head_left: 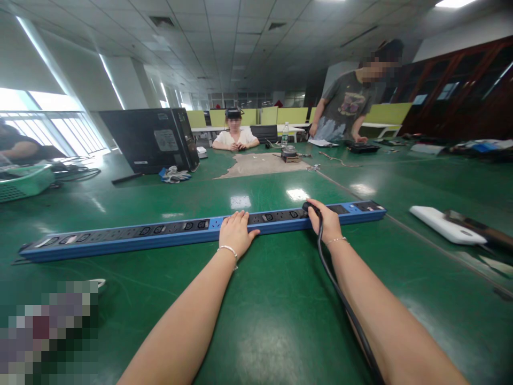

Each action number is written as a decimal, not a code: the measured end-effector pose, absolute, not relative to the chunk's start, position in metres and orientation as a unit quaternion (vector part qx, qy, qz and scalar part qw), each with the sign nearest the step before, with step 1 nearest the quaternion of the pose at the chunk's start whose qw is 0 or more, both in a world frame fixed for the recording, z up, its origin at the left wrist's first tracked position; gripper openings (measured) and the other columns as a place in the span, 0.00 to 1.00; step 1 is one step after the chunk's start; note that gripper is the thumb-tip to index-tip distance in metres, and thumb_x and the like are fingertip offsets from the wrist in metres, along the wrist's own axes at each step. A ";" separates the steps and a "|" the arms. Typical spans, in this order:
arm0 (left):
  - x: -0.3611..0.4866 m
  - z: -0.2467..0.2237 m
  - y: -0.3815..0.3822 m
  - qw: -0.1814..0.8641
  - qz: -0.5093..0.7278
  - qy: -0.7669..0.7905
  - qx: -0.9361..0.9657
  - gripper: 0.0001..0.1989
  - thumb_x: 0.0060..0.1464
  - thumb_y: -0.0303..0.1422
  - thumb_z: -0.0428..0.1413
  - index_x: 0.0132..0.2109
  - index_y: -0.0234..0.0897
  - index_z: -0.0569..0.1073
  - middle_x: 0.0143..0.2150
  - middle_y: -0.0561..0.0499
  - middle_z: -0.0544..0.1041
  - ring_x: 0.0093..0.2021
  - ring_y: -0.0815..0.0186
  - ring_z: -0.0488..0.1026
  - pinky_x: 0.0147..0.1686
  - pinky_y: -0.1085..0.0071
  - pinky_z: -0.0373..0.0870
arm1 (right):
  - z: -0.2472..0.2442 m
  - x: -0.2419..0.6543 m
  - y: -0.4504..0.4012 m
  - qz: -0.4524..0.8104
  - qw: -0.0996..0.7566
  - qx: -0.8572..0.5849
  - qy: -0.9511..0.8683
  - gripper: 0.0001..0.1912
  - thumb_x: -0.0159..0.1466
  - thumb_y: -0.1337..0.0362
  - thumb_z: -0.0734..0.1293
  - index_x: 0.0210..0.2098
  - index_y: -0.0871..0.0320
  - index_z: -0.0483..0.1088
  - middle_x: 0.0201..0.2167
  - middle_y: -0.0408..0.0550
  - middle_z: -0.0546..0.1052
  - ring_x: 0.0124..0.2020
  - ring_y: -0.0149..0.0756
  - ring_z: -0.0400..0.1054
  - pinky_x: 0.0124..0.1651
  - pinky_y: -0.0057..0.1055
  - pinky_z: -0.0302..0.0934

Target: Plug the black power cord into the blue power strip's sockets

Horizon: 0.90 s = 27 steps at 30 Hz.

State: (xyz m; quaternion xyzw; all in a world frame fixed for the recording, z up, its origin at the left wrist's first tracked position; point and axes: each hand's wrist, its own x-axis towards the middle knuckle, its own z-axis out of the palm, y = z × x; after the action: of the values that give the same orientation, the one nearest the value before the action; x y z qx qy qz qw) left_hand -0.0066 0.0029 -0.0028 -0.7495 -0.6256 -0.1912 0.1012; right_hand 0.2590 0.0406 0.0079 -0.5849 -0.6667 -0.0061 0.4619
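A long blue power strip with black sockets lies across the green table. My left hand rests flat on its middle, fingers together on top and thumb spread to the right, holding nothing. Farther right, my right hand grips a black plug at the strip's sockets; whether its pins are in a socket is hidden. From the plug a black cable runs down toward me, along the inner side of my right forearm.
A black computer case and gloves lie beyond the strip at the left, with a green basket at the far left. At the right is a white device. Two people are across the table, one seated, one standing.
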 end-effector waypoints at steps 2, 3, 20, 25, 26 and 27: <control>-0.008 -0.002 0.003 0.102 -0.187 -0.625 -0.751 0.30 0.53 0.49 0.50 0.58 0.38 0.62 0.60 0.43 0.65 0.61 0.57 0.59 0.59 0.61 0.53 | 0.008 0.258 0.040 -0.010 0.455 -0.585 -0.672 0.18 0.59 0.62 0.60 0.47 0.58 0.72 0.40 0.50 0.78 0.38 0.37 0.73 0.45 0.33 0.65; -0.008 -0.001 0.004 0.104 -0.184 -0.623 -0.753 0.30 0.53 0.49 0.50 0.58 0.38 0.63 0.60 0.43 0.65 0.61 0.57 0.60 0.58 0.61 0.53 | 0.008 0.259 0.040 -0.012 0.452 -0.584 -0.674 0.18 0.60 0.62 0.60 0.47 0.58 0.72 0.39 0.50 0.78 0.37 0.37 0.73 0.45 0.32 0.65; -0.005 -0.001 0.003 0.136 -0.174 -0.623 -0.751 0.29 0.58 0.49 0.42 0.57 0.33 0.64 0.59 0.42 0.67 0.60 0.57 0.61 0.57 0.61 0.56 | -0.003 0.259 0.034 -0.063 0.423 -0.539 -0.725 0.17 0.61 0.63 0.59 0.48 0.55 0.71 0.46 0.48 0.76 0.45 0.40 0.72 0.50 0.36 0.66; -0.006 0.000 0.002 0.135 -0.178 -0.626 -0.747 0.29 0.57 0.49 0.42 0.57 0.32 0.65 0.59 0.42 0.67 0.59 0.56 0.61 0.57 0.60 0.56 | -0.001 0.265 0.042 -0.051 0.531 -0.518 -0.669 0.17 0.63 0.59 0.57 0.46 0.56 0.72 0.44 0.49 0.76 0.45 0.39 0.71 0.51 0.35 0.64; -0.006 0.000 0.003 0.136 -0.179 -0.625 -0.747 0.29 0.57 0.49 0.42 0.57 0.33 0.65 0.59 0.42 0.67 0.59 0.56 0.61 0.57 0.61 0.56 | 0.002 0.272 0.045 -0.056 0.572 -0.517 -0.635 0.18 0.63 0.58 0.57 0.46 0.57 0.71 0.45 0.50 0.76 0.46 0.39 0.70 0.53 0.36 0.62; -0.006 0.000 0.003 0.136 -0.179 -0.625 -0.748 0.29 0.57 0.49 0.42 0.57 0.33 0.65 0.59 0.43 0.67 0.59 0.57 0.62 0.57 0.61 0.56 | 0.004 0.281 0.048 -0.065 0.617 -0.522 -0.585 0.19 0.63 0.58 0.55 0.46 0.58 0.71 0.45 0.52 0.75 0.47 0.40 0.69 0.54 0.38 0.61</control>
State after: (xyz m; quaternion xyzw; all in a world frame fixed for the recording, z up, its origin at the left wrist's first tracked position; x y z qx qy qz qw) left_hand -0.0058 0.0027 0.0002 -0.7478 -0.6246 -0.1794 0.1359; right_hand 0.2813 0.0478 0.0037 -0.5218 -0.5852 -0.0645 0.6174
